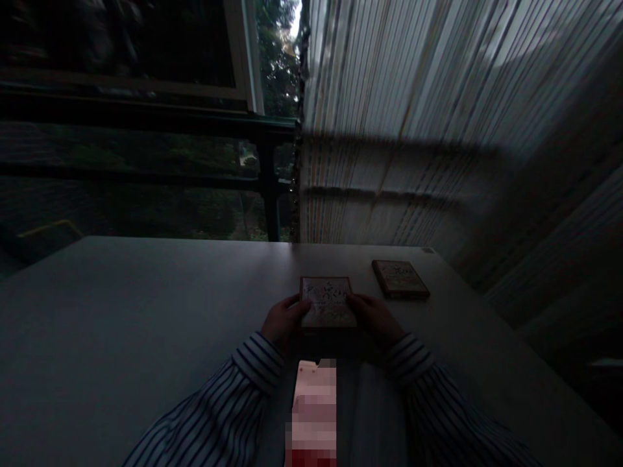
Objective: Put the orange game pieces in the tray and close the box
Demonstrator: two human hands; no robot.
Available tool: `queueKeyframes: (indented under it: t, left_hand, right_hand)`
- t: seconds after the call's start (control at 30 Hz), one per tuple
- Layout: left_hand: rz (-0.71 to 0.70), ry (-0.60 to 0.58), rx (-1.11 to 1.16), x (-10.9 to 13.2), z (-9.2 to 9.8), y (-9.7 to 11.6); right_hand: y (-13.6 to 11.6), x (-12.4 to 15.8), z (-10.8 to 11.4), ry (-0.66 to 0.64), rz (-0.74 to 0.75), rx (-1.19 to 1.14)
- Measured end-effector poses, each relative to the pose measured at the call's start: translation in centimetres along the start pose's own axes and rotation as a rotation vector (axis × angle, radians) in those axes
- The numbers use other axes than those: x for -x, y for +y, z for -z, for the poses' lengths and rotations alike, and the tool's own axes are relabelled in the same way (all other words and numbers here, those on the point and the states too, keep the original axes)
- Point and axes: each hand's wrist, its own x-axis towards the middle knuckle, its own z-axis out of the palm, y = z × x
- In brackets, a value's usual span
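A flat, square box with a red-brown edge and a pale decorated cover (327, 303) is held between both hands, over the white table. My left hand (285, 319) grips its left edge, the thumb resting on the cover. On the right edge, my right hand (377, 318) pinches it the same way. Dim light leaves the cover's markings unreadable. A second, similar flat box (402, 279) lies on the table, beyond and to the right of my right hand. Below the held box, a phone with a lit screen (315, 405) shows between my forearms; part of its screen is pixelated.
The white table (146, 311) spreads out on both sides, its far edge near the window. A striped curtain (389, 117) hangs behind it on the right. Dark railings (195, 175) stand outside on the left, with greenery behind. The room is dim.
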Motion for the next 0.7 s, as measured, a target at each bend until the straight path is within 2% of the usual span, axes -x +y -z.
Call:
queueKeyframes:
  t: [0.37,0.57,0.7]
  left_hand:
    - [0.043,0.011,-0.057,0.0,0.0,0.5]
    - [0.056,0.121,-0.118,0.3,-0.8,1.1]
    - [0.070,0.145,-0.114,-0.2,-0.8,1.3]
  right_hand:
    - [-0.2,0.5,-0.2,-0.059,-0.021,-0.159]
    - [-0.6,0.7,-0.5,-0.067,-0.037,-0.179]
    - [-0.9,0.9,-0.7,-0.058,-0.051,-0.158]
